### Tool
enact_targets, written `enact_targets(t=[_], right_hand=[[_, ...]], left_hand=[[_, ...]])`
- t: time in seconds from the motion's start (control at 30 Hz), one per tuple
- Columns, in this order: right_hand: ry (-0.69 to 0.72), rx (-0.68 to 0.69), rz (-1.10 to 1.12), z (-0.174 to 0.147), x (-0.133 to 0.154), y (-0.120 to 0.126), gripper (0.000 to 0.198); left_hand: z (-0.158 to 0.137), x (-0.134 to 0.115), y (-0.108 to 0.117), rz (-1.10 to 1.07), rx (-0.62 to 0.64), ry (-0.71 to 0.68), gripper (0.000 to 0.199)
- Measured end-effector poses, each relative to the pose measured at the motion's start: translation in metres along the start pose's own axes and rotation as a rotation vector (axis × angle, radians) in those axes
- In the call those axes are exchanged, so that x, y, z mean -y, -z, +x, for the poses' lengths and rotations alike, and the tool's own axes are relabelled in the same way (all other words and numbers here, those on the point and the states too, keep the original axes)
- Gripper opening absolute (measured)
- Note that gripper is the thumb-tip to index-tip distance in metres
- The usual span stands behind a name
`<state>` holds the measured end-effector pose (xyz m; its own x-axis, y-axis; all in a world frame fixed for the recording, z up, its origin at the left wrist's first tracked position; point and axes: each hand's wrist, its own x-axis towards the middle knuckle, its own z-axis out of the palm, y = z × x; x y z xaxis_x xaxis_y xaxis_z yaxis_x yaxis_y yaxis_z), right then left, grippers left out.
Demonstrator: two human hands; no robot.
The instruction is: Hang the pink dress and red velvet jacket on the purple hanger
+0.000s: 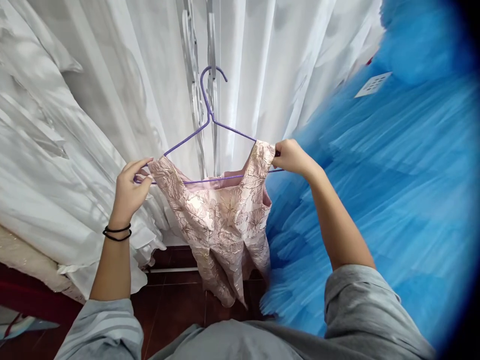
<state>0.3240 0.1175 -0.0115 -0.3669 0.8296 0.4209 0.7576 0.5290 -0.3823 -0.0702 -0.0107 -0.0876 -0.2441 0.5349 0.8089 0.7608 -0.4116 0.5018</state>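
A sleeveless pink dress [225, 210] with a raised metallic floral pattern hangs by its wide straps from a purple clothes hanger [232, 131]. My left hand [129, 187] pinches the hanger's left end, its fingertips right beside the dress strap. On the other side, my right hand [294, 157] is closed at the hanger's right end, against the outer edge of the other strap. Its fingers hide that end of the hanger, so I cannot tell whether the strap is gripped too. The hanger's hook points up, in front of a metal rail.
White curtains [112, 75] and white garments hang behind and left. A slotted metal rail [194, 100] runs vertically at the back. A large blue tulle gown [375, 200] with a white tag [373, 84] fills the right. Below lies a dark red tiled floor [176, 310].
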Motion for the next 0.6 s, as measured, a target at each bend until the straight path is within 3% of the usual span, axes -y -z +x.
enact_targets(t=[0.1,0.27,0.37,0.5,0.6], right_hand=[[-0.022,-0.121,-0.103,-0.009,0.005,-0.011,0.022],[-0.135,-0.331,-0.144,-0.024,0.016,-0.029,0.021],[-0.121,-0.273,-0.074,-0.027,0.015,-0.024,0.027],[-0.057,-0.033,0.229,-0.024,-0.002,-0.017,0.03],[-0.098,-0.108,0.209,-0.024,-0.012,-0.019,0.03]], left_hand=[[0.004,-0.005,0.003,-0.064,0.033,0.023,0.04],[0.017,-0.012,0.0,0.042,-0.019,0.02,0.037],[0.023,-0.008,-0.003,0.08,0.015,0.005,0.034],[0.027,-0.003,-0.002,0.09,-0.032,-0.008,0.029],[0.029,-0.006,-0.001,0.148,-0.045,-0.083,0.021]])
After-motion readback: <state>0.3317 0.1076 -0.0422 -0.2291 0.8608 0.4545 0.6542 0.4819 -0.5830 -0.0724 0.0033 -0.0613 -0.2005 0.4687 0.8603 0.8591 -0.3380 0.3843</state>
